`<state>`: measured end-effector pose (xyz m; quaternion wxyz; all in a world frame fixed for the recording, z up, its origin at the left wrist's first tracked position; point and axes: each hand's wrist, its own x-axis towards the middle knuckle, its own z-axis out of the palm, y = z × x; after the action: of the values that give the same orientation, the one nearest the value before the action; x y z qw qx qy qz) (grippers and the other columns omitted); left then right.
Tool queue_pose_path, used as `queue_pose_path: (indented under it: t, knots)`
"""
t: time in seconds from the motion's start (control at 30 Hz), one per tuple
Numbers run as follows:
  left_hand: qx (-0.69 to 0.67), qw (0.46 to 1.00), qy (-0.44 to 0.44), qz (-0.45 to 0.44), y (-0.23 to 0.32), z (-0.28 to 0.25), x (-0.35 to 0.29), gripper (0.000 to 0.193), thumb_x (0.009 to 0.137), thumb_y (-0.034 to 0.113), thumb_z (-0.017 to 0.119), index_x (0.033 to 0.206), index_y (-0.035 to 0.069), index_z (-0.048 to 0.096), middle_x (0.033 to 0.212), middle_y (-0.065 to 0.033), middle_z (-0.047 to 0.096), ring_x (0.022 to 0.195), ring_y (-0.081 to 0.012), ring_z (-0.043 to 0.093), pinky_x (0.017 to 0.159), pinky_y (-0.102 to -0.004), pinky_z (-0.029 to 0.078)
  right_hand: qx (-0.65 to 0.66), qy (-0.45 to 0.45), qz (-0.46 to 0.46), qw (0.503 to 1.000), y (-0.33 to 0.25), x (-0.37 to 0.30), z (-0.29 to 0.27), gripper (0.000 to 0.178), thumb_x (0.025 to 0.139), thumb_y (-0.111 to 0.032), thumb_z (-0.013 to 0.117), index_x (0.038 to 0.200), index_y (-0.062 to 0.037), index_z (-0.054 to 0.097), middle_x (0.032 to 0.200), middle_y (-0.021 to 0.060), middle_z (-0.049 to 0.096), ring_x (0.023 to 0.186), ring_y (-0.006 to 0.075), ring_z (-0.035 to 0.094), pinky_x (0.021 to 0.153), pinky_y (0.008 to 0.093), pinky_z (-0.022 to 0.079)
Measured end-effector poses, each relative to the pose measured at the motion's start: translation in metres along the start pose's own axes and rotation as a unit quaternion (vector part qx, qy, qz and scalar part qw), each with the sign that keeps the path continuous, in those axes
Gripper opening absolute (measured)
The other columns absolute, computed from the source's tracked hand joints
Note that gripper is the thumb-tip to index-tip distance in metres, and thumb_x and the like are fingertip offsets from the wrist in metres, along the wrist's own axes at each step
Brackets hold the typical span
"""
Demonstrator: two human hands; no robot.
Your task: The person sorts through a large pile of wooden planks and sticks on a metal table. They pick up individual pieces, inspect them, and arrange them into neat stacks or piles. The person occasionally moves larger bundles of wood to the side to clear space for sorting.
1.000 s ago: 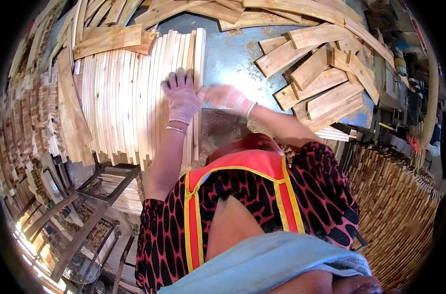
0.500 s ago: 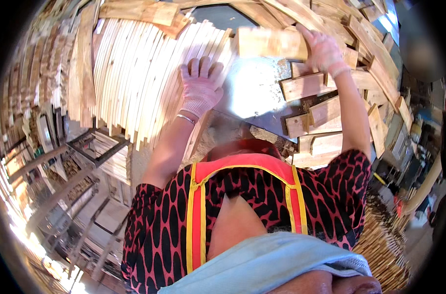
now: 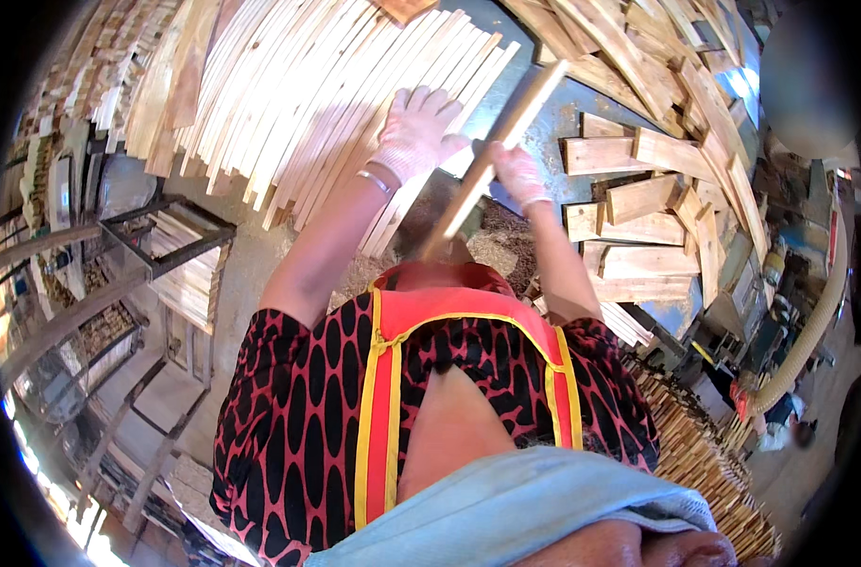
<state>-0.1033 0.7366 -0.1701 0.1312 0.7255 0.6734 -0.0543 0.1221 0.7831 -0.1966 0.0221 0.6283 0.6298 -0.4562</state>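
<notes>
The right hand [image 3: 520,178], in a pale glove, grips a wooden board [image 3: 523,109] around its middle, just right of the row of slats [image 3: 289,104]. Half a second ago that hand was stretched far right of the row, over loose boards, with a board's broad face showing; now it has come in close and the board shows its narrow edge. The board slants, far end away and rightward, near end toward the red apron [image 3: 468,307] on the near side of the row. The right elbow is bent, the forearm angling in from lower right. The left hand [image 3: 412,137], gloved too, has stayed on the row near its right side, palm down, fingers slightly spread, thumb reaching toward the held board; its forearm, with a bracelet [image 3: 374,181] at the wrist, slopes up from lower left. Right of the row, a blue tabletop [image 3: 548,132] shows, then loose boards [image 3: 643,198] in a jumble. Farther right of the row hangs a pale ribbed hose [image 3: 813,354]; near its lower left stands a dark metal frame [image 3: 194,252].
</notes>
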Motion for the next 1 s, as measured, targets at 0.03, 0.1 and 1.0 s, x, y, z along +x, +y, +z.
queue_pose_path:
  t: [0.03, 0.1, 1.0]
  knots:
    - [-0.009, 1.0, 0.004, 0.02, 0.005, -0.003, -0.003, 0.081, 0.103, 0.071, 0.044, 0.166, 0.021, 0.042, 0.175, -0.01, 0.035, 0.162, -0.0336, 0.027, 0.132, -0.0569, 0.012, 0.051, -0.057, -0.037, 0.996, 0.003, 0.015, 0.018, 0.063, 0.103, -0.055, 0.05, 0.111, 0.003, 0.075, 0.093, 0.0211, 0.075, 0.088, 0.0339, 0.072, 0.091, 0.0426, 0.058]
    - [0.008, 1.0, 0.015, 0.01, 0.015, -0.001, -0.009, 0.083, 0.102, 0.071, 0.043, 0.167, 0.02, 0.039, 0.174, -0.0107, 0.036, 0.161, -0.0346, 0.028, 0.132, -0.0578, 0.013, 0.23, -0.214, -0.129, 0.941, -0.003, 0.012, 0.024, 0.053, 0.105, -0.046, 0.06, 0.129, 0.0006, 0.07, 0.11, 0.0201, 0.076, 0.098, 0.0297, 0.072, 0.091, 0.0397, 0.059]
    - [0.104, 0.985, 0.129, 0.051, 0.021, 0.029, 0.001, 0.074, 0.097, 0.067, 0.055, 0.154, 0.02, 0.056, 0.158, -0.0067, 0.05, 0.148, -0.032, 0.038, 0.124, -0.0577, 0.022, 0.257, 0.077, -0.16, 0.95, 0.008, -0.011, -0.094, 0.101, 0.093, -0.037, 0.082, 0.168, 0.0018, 0.027, 0.14, 0.029, 0.066, 0.127, 0.0333, 0.065, 0.11, 0.0407, 0.051]
